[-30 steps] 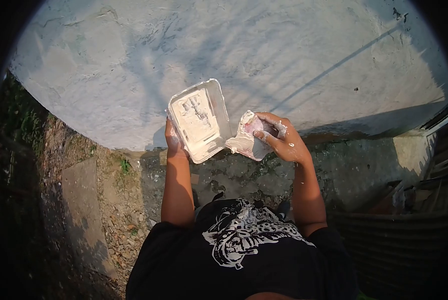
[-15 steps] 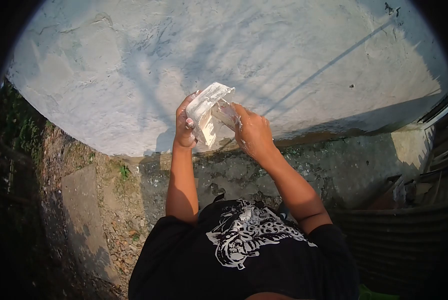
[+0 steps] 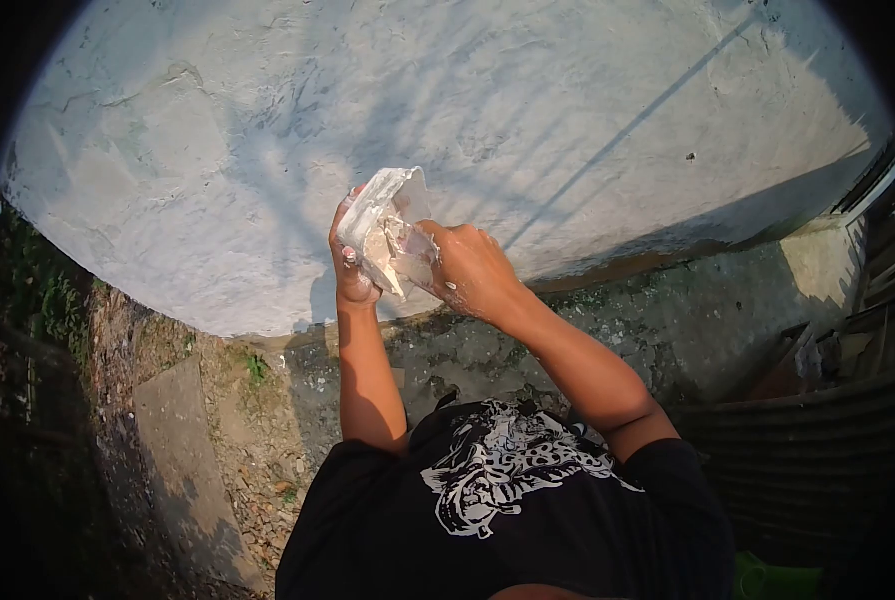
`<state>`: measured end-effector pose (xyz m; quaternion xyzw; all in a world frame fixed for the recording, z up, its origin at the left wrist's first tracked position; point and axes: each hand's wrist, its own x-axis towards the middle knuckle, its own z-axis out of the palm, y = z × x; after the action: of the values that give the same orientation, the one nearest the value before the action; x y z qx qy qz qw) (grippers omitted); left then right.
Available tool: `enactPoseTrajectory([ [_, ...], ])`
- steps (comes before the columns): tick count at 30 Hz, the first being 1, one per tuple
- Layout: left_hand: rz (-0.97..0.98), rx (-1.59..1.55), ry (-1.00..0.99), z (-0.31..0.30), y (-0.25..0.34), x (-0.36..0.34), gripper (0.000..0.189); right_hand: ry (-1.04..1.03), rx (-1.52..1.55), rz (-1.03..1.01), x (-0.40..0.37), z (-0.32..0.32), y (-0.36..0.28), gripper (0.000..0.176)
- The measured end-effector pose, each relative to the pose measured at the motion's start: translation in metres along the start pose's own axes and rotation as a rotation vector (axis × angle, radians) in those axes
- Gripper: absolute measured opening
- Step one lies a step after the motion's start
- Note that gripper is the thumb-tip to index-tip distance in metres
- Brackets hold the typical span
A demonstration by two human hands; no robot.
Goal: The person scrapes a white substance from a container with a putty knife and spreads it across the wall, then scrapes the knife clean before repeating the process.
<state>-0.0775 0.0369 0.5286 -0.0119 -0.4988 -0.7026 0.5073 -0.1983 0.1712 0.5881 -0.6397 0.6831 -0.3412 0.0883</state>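
Note:
A white plastic container [image 3: 378,204], coated with putty, rests in my left hand [image 3: 352,268], whose fingers wrap its outer side. Its open side is turned toward my other hand, and pale putty [image 3: 380,250] clings inside. My right hand [image 3: 476,268] is closed around a flat, putty-smeared scraper [image 3: 418,256]. The scraper's flat part is at the container's opening, against the putty; its handle is hidden in my fist. White smears mark both hands. They are held in front of a whitish plastered wall [image 3: 528,130].
At the wall's foot runs a dark, stained concrete ledge [image 3: 628,325]. Stony ground with a flat slab [image 3: 183,440] lies at left. Corrugated sheeting [image 3: 798,440] and a box of debris [image 3: 803,360] are at right. Something green [image 3: 773,578] shows at lower right.
Both hands, with the container and scraper, have shifted slightly left in view. The container has turned a little, and more putty shows around the scraper.

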Motion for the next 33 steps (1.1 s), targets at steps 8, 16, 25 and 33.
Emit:
enactPoseTrajectory([
  [8,0.07,0.019,0.033,-0.006,-0.005,0.002,0.107,0.003,0.186,-0.047,0.008,0.008,0.01,0.041],
  [16,0.101,-0.024,0.081,-0.022,0.005,-0.01,0.106,-0.15,0.683,0.176,0.015,0.023,0.031,0.03],
  [25,0.134,0.052,0.059,-0.031,0.016,-0.018,0.109,-0.304,0.816,0.345,0.014,0.012,0.019,0.03],
  [33,0.067,-0.047,0.054,-0.033,0.011,-0.017,0.113,-0.308,0.91,0.339,0.014,0.014,0.023,0.033],
])
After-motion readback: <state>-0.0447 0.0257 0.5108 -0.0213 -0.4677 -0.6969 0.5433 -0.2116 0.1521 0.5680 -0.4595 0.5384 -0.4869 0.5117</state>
